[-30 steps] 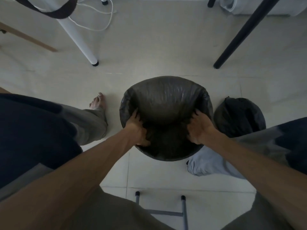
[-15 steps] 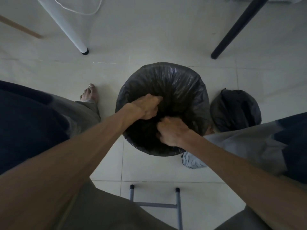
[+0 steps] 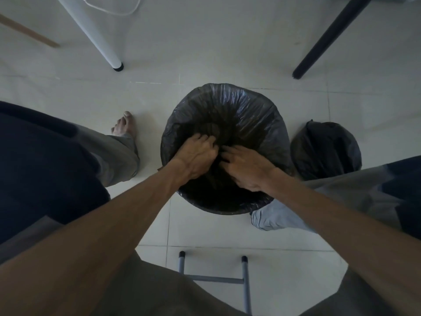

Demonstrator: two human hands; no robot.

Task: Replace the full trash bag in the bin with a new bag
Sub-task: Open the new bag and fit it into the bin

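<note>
A round bin [image 3: 224, 210] stands on the tiled floor between my knees, lined with a black plastic bag [image 3: 241, 110] whose edge is folded over the rim. My left hand [image 3: 197, 155] and my right hand [image 3: 247, 166] are both down inside the bin's mouth, side by side, fingers spread and pressing on the bag's inner plastic. Neither hand pinches or grips the plastic visibly. To the right of the bin, a tied, full black trash bag [image 3: 325, 149] sits on the floor, apart from both hands.
A white table leg [image 3: 98, 35] and a white cord stand at the back left, a black leg [image 3: 328, 39] at the back right, a wooden leg [image 3: 27, 30] far left. A grey metal stool frame [image 3: 214, 280] is below me. My bare foot [image 3: 124, 125] rests left of the bin.
A second ago my hands held the near rim, one on each side. They moved inward and down into the bin, and the billowed bag has been pushed in.
</note>
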